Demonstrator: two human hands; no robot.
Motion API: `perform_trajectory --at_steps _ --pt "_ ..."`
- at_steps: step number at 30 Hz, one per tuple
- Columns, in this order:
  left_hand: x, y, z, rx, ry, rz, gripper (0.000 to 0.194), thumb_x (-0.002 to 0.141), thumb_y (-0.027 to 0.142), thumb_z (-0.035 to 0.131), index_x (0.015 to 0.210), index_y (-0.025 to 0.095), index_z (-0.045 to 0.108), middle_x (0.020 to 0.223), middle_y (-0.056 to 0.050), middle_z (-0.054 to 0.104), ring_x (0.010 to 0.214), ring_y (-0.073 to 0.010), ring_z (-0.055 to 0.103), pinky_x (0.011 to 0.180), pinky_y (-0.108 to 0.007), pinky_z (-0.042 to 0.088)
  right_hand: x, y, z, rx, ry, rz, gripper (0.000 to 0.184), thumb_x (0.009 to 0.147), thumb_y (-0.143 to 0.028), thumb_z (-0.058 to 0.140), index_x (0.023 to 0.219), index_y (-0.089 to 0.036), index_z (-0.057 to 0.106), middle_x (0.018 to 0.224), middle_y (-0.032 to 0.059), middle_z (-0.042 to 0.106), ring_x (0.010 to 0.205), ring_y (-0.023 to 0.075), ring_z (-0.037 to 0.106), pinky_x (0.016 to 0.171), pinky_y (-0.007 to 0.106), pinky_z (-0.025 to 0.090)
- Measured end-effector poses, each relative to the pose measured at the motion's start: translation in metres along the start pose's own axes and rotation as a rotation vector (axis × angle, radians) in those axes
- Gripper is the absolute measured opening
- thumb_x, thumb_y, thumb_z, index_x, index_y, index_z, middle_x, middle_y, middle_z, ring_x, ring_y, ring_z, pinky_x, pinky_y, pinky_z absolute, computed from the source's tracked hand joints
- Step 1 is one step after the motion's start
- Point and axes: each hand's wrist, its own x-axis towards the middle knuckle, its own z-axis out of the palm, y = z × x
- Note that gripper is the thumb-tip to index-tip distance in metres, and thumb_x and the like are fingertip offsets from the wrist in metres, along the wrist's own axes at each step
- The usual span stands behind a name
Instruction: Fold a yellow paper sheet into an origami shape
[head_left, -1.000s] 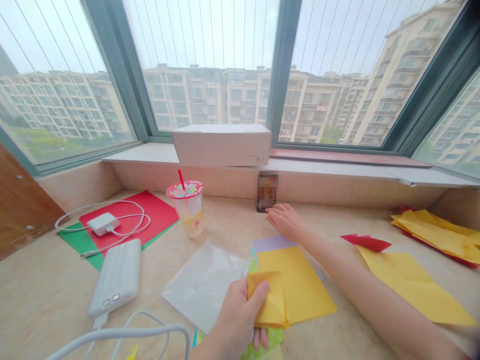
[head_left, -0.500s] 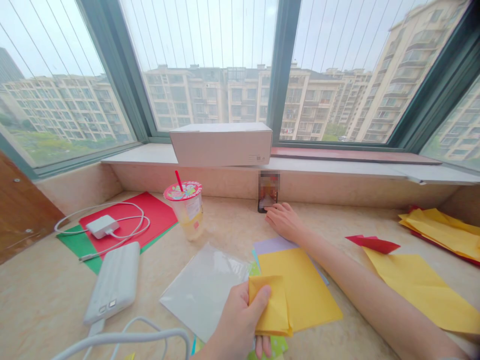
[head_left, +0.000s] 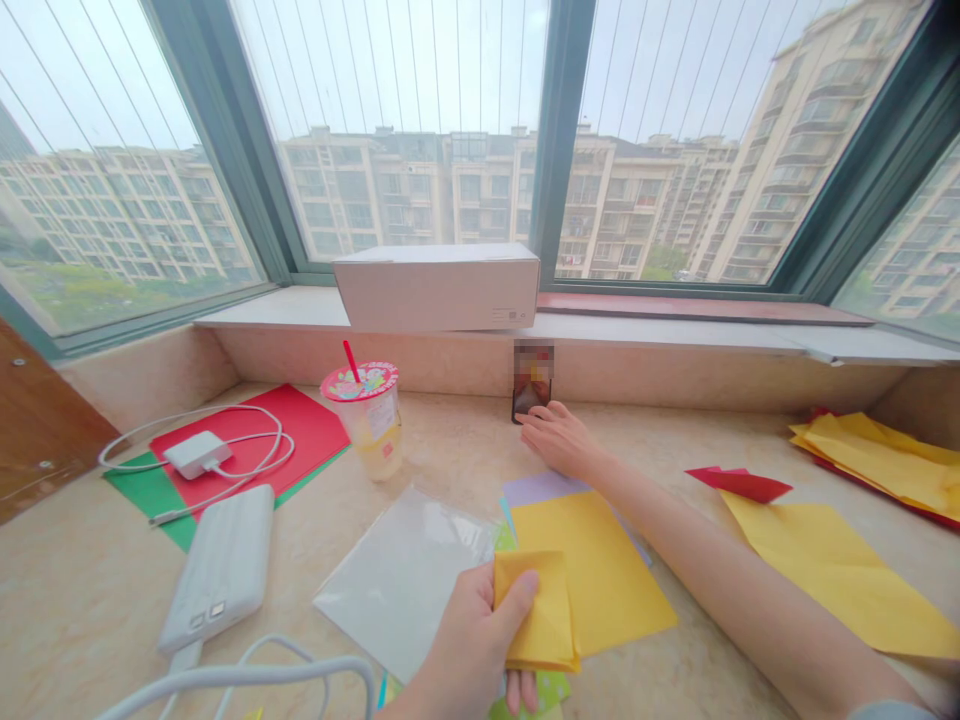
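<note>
Our left hand has a closed grip on a folded wad of yellow paper, thumb on top, pinching the layers together over the edge of a flat yellow sheet. Our right hand lies open on the marble desk, its grip holding nothing, fingertips just beside a phone. The phone leans against the wall below the sill, apparently propped so that its blurred screen faces us. A lilac sheet and a clear plastic sleeve lie flat within easy reach, while a plastic cup and power bank sit off to the left, away from the paper
</note>
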Motion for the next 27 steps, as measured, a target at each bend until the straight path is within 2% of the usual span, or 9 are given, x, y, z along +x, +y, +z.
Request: perform_trajectory --at_steps 3,6,9,12,15,17,20,24,27 --pt "0.001 -0.003 0.001 0.016 0.014 0.005 0.064 0.079 0.075 0.063 0.094 0.013 0.056 0.054 -0.003 0.066 0.033 -0.0086 0.051 0.030 -0.015 0.034 -0.021 -0.026 -0.016 0.109 0.080 0.118 0.033 0.107 -0.026 0.038 0.105 -0.016 0.069 0.128 0.0139 0.070 0.119 0.0268 0.060 0.104 0.045 0.039" --pt "0.000 -0.007 0.002 0.042 0.037 0.031 0.067 0.077 0.079 0.061 0.094 0.014 0.055 0.053 -0.002 0.065 0.032 -0.0095 0.052 0.030 -0.016 0.035 -0.064 -0.069 -0.038 0.287 0.090 0.224 0.047 0.110 -0.029 0.019 0.117 -0.018 0.065 0.109 0.0090 0.076 0.097 0.0181 0.069 0.085 0.032 0.052" --pt "-0.002 -0.008 0.005 0.084 0.048 0.070 0.065 0.078 0.078 0.060 0.093 0.014 0.056 0.051 0.000 0.063 0.033 -0.0099 0.052 0.032 -0.017 0.039 -0.112 -0.114 -0.059 0.932 -0.058 0.461 0.041 0.106 -0.047 0.038 0.126 -0.021 0.062 0.110 0.0077 0.074 0.095 0.0202 0.071 0.083 0.032 0.055" --pt "-0.007 -0.006 0.010 0.144 0.015 0.120 0.063 0.080 0.076 0.061 0.092 0.013 0.059 0.053 0.000 0.062 0.035 -0.0096 0.053 0.033 -0.017 0.039 -0.141 -0.144 -0.073 1.201 -0.100 0.564 0.042 0.099 -0.054 0.052 0.112 -0.018 0.069 0.097 0.0075 0.076 0.086 0.0225 0.071 0.076 0.033 0.055" --pt "-0.014 -0.004 0.015 0.190 -0.029 0.165 0.062 0.081 0.075 0.061 0.091 0.014 0.059 0.056 0.000 0.061 0.036 -0.0097 0.054 0.033 -0.016 0.038 -0.150 -0.155 -0.081 1.280 -0.025 0.611 0.043 0.096 -0.055 0.055 0.086 -0.016 0.072 0.083 0.0063 0.074 0.077 0.0212 0.068 0.071 0.031 0.052" --pt "-0.019 -0.004 0.016 0.200 -0.067 0.193 0.062 0.081 0.075 0.060 0.090 0.014 0.058 0.056 0.001 0.060 0.036 -0.0099 0.055 0.033 -0.017 0.039 -0.152 -0.157 -0.084 1.294 -0.003 0.625 0.043 0.094 -0.054 0.058 0.079 -0.016 0.071 0.077 0.0051 0.073 0.072 0.0196 0.067 0.068 0.029 0.051" --pt "-0.023 -0.006 0.017 0.227 -0.139 0.243 0.062 0.087 0.076 0.051 0.089 0.014 0.058 0.058 -0.002 0.061 0.038 -0.0109 0.057 0.034 -0.017 0.040 -0.156 -0.159 -0.086 1.316 0.000 0.626 0.043 0.092 -0.055 0.061 0.076 -0.016 0.070 0.074 0.0048 0.073 0.068 0.0190 0.066 0.065 0.029 0.051" --pt "-0.024 -0.009 0.019 0.280 -0.154 0.268 0.067 0.093 0.075 0.036 0.086 0.014 0.061 0.056 -0.004 0.060 0.042 -0.0143 0.059 0.037 -0.020 0.041 -0.164 -0.165 -0.085 1.379 0.016 0.613 0.046 0.094 -0.058 0.057 0.080 -0.016 0.069 0.073 0.0062 0.072 0.066 0.0204 0.067 0.064 0.031 0.052" --pt "-0.025 -0.007 0.020 0.303 -0.173 0.255 0.066 0.093 0.076 0.035 0.081 0.015 0.059 0.055 -0.002 0.054 0.043 -0.0141 0.054 0.040 -0.022 0.039 -0.168 -0.167 -0.083 1.318 0.057 0.619 0.050 0.096 -0.060 0.051 0.074 -0.017 0.064 0.066 0.0030 0.063 0.060 0.0168 0.058 0.059 0.029 0.047"
